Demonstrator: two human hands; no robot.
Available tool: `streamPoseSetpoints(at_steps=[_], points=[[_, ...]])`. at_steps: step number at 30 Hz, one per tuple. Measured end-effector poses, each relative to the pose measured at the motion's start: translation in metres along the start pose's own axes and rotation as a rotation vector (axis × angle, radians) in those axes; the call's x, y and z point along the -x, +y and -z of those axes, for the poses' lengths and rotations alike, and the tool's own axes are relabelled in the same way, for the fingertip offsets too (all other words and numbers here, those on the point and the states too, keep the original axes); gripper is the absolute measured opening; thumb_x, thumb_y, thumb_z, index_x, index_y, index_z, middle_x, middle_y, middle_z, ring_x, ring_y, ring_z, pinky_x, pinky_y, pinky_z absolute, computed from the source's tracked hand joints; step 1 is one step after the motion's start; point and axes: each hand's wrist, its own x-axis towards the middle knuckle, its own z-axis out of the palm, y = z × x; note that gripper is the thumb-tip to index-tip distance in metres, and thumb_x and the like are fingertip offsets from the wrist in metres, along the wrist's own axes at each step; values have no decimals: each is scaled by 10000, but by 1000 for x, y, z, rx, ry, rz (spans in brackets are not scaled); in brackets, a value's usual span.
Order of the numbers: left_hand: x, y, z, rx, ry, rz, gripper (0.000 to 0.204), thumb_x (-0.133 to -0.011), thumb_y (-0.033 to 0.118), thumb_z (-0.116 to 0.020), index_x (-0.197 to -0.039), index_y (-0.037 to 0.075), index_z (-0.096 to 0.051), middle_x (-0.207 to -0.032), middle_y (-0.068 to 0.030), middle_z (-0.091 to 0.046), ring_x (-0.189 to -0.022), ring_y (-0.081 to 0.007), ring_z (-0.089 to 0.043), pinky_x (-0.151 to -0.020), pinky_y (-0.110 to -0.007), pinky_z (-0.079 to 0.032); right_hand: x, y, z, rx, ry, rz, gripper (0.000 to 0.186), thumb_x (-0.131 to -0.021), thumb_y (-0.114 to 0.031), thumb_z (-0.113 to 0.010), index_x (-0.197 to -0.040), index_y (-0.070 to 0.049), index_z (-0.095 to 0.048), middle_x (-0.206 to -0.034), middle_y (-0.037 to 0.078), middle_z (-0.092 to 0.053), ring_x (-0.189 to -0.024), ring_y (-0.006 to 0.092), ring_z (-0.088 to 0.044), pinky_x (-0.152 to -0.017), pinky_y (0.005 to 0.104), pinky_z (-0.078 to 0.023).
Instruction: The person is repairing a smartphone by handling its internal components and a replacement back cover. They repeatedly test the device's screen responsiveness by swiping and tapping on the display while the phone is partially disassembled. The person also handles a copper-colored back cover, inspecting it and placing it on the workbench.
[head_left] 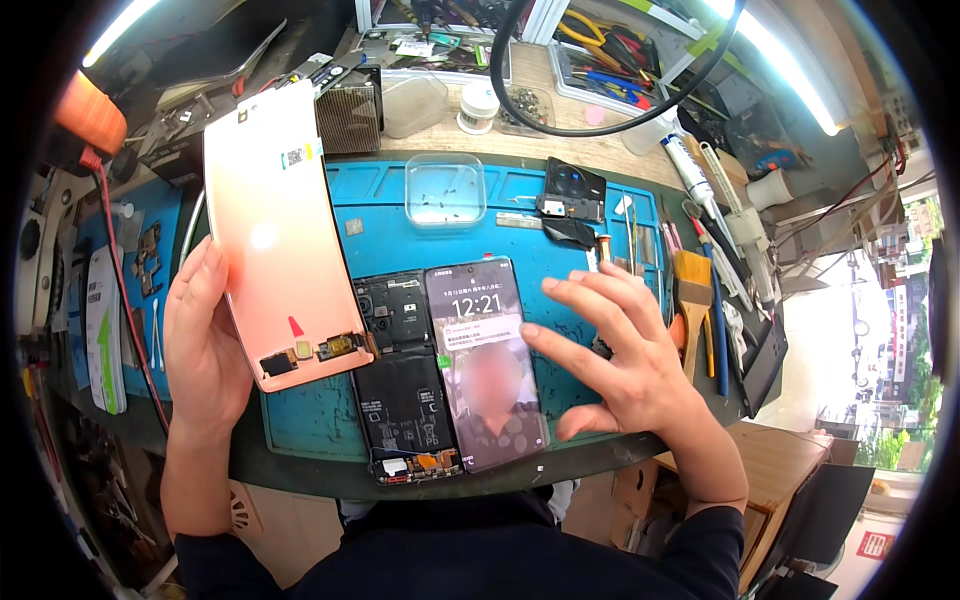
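Note:
My left hand (205, 330) grips a long copper-pink panel (272, 230) by its left edge, raised and tilted, with small flex parts along its lower end. Beside it lies an opened phone body (402, 400) showing black internals. Joined or touching at its right is a lit phone screen (488, 420), face up, with a lock display. My right hand (625, 370) is open over the screen's right side, fingers spread and bent, one fingertip at or just above the glass; whether it touches I cannot tell. Both rest on a blue work mat (590, 440).
A clear tray (444, 205), black phone parts (568, 195) and hand tools (715, 280) lie behind and right. An orange tool (92, 105) stands at left. A black cable (600, 131) loops above. Bins of tools (600, 65) line the back.

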Motion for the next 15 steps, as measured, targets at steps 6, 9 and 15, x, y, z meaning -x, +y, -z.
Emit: streamPoseSetpoints(at_steps=[6,9,15], points=[[-1,2,-1,-22,17,13,334,-1155,290,-504,-1251,-2,-635,-1095,-62,-743,-965,-86,-726,-845,-251,-586,3,-9,1,-207,-64,195,775,-926,-836,-536,-1318,-208,-766,-1461,155,-621,-1317,357,-583,-1169,590,-408],[-2,0,0,-13,42,18,325,-1153,286,-513,-1249,2,-638,-1086,-52,-743,-945,-75,-724,-822,-243,-588,5,-13,-3,-243,-92,243,756,-920,-828,-555,-1308,-215,-768,-1455,153,-622,-1330,353,-578,-1171,592,-406],[-3,-1,-2,-19,60,18,322,-1154,288,-512,-1245,5,-637,-1080,-51,-743,-940,-75,-726,-820,-249,-595,-7,0,0,-208,-125,170,711,-888,-753,-637,-1230,-137,-736,-1521,193,-564,-1404,396,-536,-1203,601,-382]])
